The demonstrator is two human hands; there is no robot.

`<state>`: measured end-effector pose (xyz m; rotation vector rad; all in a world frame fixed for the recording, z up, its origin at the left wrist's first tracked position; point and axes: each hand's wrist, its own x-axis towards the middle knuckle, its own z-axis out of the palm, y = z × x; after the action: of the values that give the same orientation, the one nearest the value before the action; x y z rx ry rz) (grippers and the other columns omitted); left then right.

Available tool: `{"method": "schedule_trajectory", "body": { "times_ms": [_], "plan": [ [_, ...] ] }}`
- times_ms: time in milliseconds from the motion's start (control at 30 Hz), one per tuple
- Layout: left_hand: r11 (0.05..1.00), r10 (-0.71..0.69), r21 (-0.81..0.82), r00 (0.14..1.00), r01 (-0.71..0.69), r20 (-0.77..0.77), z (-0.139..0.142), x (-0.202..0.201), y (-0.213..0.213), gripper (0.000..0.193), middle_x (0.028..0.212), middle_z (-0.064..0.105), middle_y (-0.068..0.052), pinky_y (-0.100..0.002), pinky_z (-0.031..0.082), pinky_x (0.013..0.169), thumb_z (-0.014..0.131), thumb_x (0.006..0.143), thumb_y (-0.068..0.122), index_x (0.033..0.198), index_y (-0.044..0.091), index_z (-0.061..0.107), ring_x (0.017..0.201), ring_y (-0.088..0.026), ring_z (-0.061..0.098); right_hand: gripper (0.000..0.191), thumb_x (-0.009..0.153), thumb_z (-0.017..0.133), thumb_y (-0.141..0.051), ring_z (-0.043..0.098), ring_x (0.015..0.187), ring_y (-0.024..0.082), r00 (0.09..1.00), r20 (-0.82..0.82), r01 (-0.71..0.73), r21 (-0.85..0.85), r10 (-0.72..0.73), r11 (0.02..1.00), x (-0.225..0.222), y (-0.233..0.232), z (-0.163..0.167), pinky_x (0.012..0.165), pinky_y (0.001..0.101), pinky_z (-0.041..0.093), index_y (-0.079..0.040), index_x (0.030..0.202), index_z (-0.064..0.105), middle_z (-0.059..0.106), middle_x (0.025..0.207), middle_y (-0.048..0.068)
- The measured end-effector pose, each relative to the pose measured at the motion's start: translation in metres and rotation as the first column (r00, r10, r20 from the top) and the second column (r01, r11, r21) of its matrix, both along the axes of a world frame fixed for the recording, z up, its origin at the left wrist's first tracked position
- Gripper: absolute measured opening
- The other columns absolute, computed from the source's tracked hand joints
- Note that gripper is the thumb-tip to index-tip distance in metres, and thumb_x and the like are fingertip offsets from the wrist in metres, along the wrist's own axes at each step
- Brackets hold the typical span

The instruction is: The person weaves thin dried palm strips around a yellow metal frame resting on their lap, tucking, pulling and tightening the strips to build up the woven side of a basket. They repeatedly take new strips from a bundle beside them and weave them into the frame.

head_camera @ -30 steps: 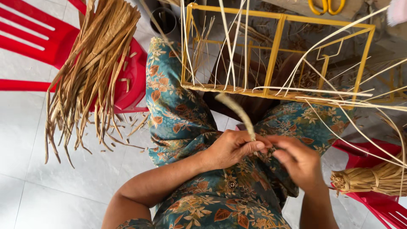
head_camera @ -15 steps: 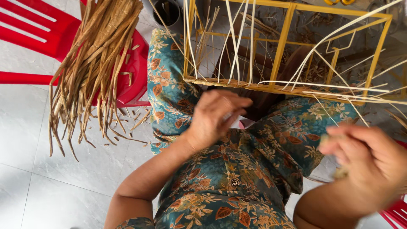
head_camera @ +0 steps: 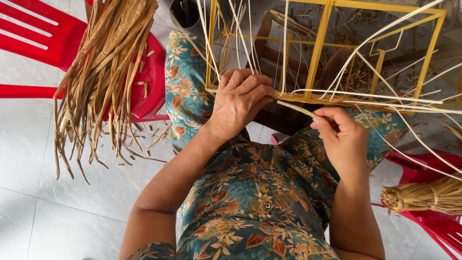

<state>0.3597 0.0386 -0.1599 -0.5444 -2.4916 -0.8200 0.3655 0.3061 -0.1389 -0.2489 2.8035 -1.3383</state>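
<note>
Pressing down on the lower rail of the yellow wire frame (head_camera: 317, 58), the left hand (head_camera: 240, 103) is now sitting at the near corner of that frame, its fingers (head_camera: 257, 89) curled over the woven edge and clenched on it. Half a second ago this hand was hanging loose above the lap, off the frame, so it has come forward to pin the work in place.

Moving back in from the side, the right hand (head_camera: 344, 139) is now just beside the left one, where half a second ago it was drawn far out toward the lower right. Its fingers (head_camera: 323, 120) are pinching 1 pale flat strand (head_camera: 296, 109), which is running from the pinch up to the rail, its far end meeting the woven band right next to the left fingertips. That suggests the strand is being fed into the weave along the rail rather than pulled clear of it.

Only 1 view is showing all this. Hanging over a red plastic chair (head_camera: 33, 43) on the left is a thick bundle of dried fibre strips (head_camera: 103, 72); a tied straw bundle (head_camera: 426, 195) is lying on another red chair at the lower right. Thin pale canes (head_camera: 385, 58) are springing off the frame.
</note>
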Motion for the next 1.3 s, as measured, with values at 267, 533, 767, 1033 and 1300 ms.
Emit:
{"method": "schedule_trajectory", "body": {
  "times_ms": [267,533,767,1033,1300],
  "plan": [
    [0.997,-0.082,0.008,0.996,0.082,0.018,0.000,-0.003,-0.007,0.021,0.110,0.066,0.011,-0.035,0.042,0.098,0.081,0.090,0.016,0.107,0.021,0.070,0.102,-0.015,0.060,0.010,0.100,0.074,-0.004,0.074,0.079,0.009,1.000,-0.014,0.002,0.031,-0.002,1.000,-0.002,0.001,-0.005,0.065,0.0211,0.053,-0.002,0.110,0.072,0.076,0.088,0.005],
    [0.990,-0.139,0.025,0.990,0.139,0.027,0.002,-0.002,-0.013,0.025,0.111,0.067,0.009,-0.036,0.043,0.097,0.079,0.089,0.010,0.110,0.019,0.069,0.101,-0.016,0.061,0.010,0.101,0.074,-0.003,0.076,0.084,0.011,0.999,-0.044,-0.002,0.017,0.003,1.000,0.000,-0.004,0.002,0.070,0.0219,0.055,-0.002,0.110,0.072,0.076,0.090,0.007],
    [0.982,-0.181,0.073,0.982,0.177,0.056,0.010,-0.003,-0.016,0.027,0.116,0.069,0.003,-0.035,0.047,0.092,0.074,0.087,0.003,0.112,0.011,0.067,0.102,-0.020,0.064,0.010,0.100,0.074,-0.003,0.077,0.088,0.014,0.994,-0.084,-0.062,0.036,0.065,0.997,-0.011,-0.014,0.000,0.071,0.0238,0.058,-0.001,0.110,0.072,0.077,0.095,0.010],
    [0.988,-0.120,0.099,0.992,0.115,0.041,0.012,-0.005,-0.008,0.017,0.101,0.067,0.003,-0.035,0.045,0.085,0.081,0.091,0.019,0.102,0.014,0.070,0.092,-0.019,0.061,0.009,0.101,0.075,-0.006,0.078,0.087,0.015,0.990,-0.115,-0.069,0.067,0.077,0.995,-0.013,-0.019,-0.002,0.071,0.0245,0.058,-0.003,0.109,0.072,0.077,0.094,0.009],
    [0.999,-0.030,0.046,0.999,0.028,0.036,0.008,-0.006,-0.002,0.016,0.092,0.062,0.003,-0.036,0.043,0.084,0.082,0.091,0.020,0.099,0.016,0.069,0.089,-0.019,0.060,0.026,0.092,0.084,-0.006,0.062,0.105,0.027,0.847,-0.474,-0.064,0.360,0.241,0.931,0.006,-0.033,0.013,0.097,0.0424,0.046,-0.014,0.114,0.071,0.067,0.111,0.007]
  ]
}}
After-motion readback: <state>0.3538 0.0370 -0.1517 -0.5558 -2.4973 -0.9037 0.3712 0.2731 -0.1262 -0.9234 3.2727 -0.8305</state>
